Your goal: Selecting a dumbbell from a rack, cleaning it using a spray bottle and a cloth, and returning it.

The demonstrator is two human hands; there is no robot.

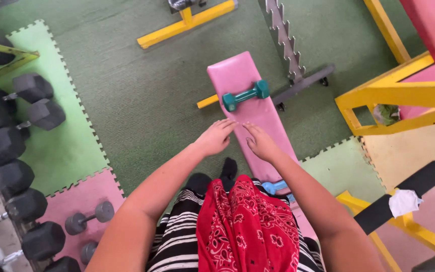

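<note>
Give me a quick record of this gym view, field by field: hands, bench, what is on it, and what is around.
left hand: left hand empty, palm down, fingertips at the left edge of the bench
right hand: right hand empty, palm down, resting on the bench
bench: pink bench with yellow frame, running away from the person
on bench: teal dumbbell lying crosswise, ahead of both hands, untouched
left side: rack of black dumbbells; small grey dumbbell on a pink floor mat
right side: yellow frame with a pink pad; white cloth on a black pad
</note>
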